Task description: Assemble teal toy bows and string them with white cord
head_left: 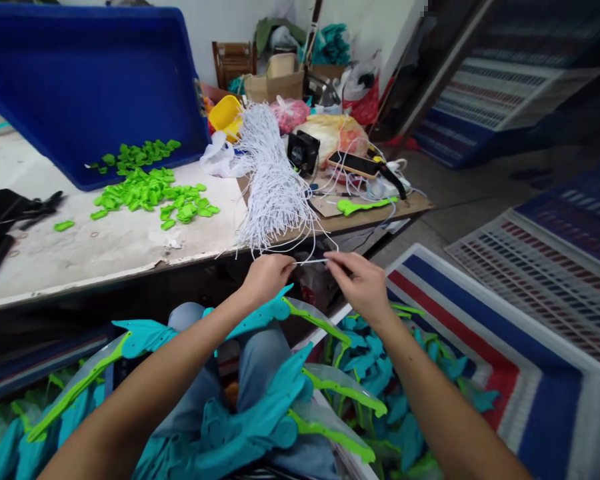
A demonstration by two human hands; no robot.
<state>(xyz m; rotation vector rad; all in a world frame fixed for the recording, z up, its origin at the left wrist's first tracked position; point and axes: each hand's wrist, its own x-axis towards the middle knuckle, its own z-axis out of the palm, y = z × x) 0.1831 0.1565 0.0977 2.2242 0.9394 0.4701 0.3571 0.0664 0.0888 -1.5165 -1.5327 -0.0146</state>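
A thin white cord (310, 261) is stretched between my two hands, just in front of the table edge. My left hand (269, 275) pinches one part of it, and my right hand (357, 279) pinches another a short way to the right. Beyond them a thick bundle of white cords (275, 193) hangs toward the table's front edge. Below my hands, teal plastic pieces with lime-green, clear-filmed wings (260, 407) lie across my lap. Another such teal piece (260, 312) is partly hidden behind my left forearm.
Green plastic pieces (145, 190) lie piled on the table (105, 247) before a tilted blue tub (90, 80). A phone (354, 163), a small black fan (303, 152) and a green part (365, 205) are at the right. A striped bag (480, 333) with teal pieces stands beside me.
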